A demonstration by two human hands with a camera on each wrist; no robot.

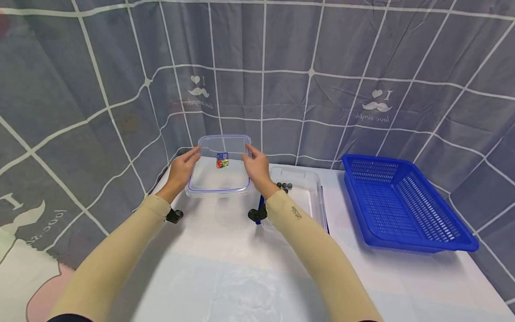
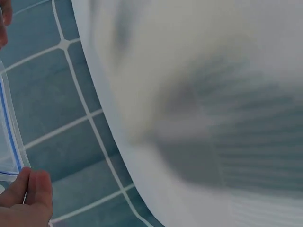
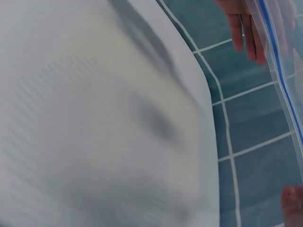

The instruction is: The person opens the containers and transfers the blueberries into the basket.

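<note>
My left hand grips the left edge of a clear plastic lid with a blue seal line round its rim. The right hand holds the opposite edge, its thumb reaching over the rim. A small label with a colourful picture sits near the lid's middle. The lid is raised above the white table, tilted towards me. In the left wrist view, fingers pinch a corner of the lid; only its edge shows in the right wrist view. Partly behind my right forearm stands a clear plastic box holding several small dark balls.
A blue slotted basket stands on the white-covered table at the right. Grey curtains with white grid lines hang close behind the table and along its left side.
</note>
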